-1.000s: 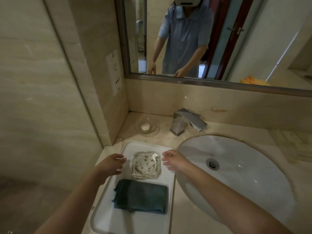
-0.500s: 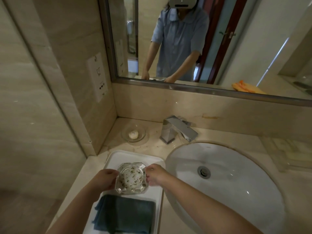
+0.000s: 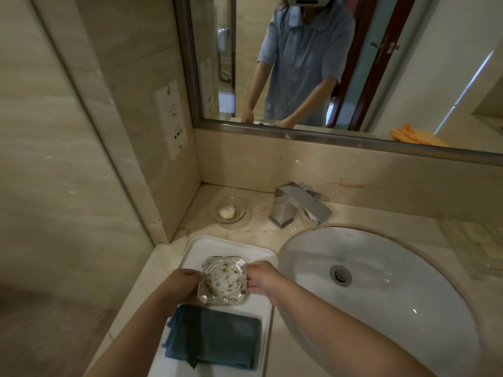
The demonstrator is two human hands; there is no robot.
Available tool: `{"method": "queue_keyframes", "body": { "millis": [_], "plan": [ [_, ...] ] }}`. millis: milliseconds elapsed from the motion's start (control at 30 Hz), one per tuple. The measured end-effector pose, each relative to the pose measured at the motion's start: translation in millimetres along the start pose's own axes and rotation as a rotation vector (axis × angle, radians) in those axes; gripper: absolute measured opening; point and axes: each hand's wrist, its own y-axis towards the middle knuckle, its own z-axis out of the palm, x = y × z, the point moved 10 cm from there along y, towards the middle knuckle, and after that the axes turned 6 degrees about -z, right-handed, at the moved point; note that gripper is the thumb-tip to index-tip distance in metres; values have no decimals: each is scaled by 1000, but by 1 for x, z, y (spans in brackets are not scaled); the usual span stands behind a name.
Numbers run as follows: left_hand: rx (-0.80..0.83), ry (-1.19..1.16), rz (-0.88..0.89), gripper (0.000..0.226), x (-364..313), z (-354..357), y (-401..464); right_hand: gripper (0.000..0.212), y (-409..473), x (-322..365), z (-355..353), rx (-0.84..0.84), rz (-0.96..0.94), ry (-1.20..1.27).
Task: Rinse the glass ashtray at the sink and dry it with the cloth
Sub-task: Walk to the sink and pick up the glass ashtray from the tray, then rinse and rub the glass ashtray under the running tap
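1. Wall socket plate (image 3: 171,119) on the left tiled wall, above the surface (image 3: 283,346).
2. Left hand (image 3: 183,286) at the left side of the glass ashtray (image 3: 223,280); fingers curled around the ashtray's left edge, gripping it.
3. Glass ashtray: square with cut corners, so no clear long axis; mouth faces up, roughly level. Dark specks and a whitish patch inside the bowl. It sits between the two hands, over the far half of the white tray (image 3: 198,247); cannot tell if it is lifted or touching the tray.
4. White tray lies on the surface left of the sink basin (image 3: 381,295), long axis running away from the person.
5. Blue-grey cloth (image 3: 215,338), folded, on the near half of the tray, just in front of the ashtray; its far edge is partly under the left wrist.
6. Small glass dish (image 3: 230,210) with a pale soap piece (image 3: 226,211) at the back of the surface, beyond the tray.
7. Right hand (image 3: 260,278) at the ashtray's right side; fingers curled against that edge, holding it.
8. Chrome tap (image 3: 298,204) behind the basin, spout pointing toward the bowl. Drain (image 3: 340,275) in the basin, well right of the ashtray.
9. Mirror (image 3: 408,77) above, reflecting the person in a blue shirt and an orange cloth (image 3: 416,136).
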Motion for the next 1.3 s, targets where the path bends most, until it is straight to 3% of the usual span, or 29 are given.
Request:
{"method": "queue_keyframes", "body": {
  "millis": [467,733,900,1133,1300],
  "plan": [
    [74,-210,30,29,-15,23,-19,35,-7,2,-17,-113,-52,89],
    [195,-345,53,15,-32,47,-30,22,-40,18,-51,-218,-106,118],
    [320,-355,84,16,-44,71,-35,32,-56,13,-76,-275,-112,135],
    [461,-312,115,15,-54,110,-46,20,-86,-6,-106,-380,-95,263],
    [571,-256,142,18,-56,144,-56,35,-107,-26,-127,-443,-49,390]
  ]
}}
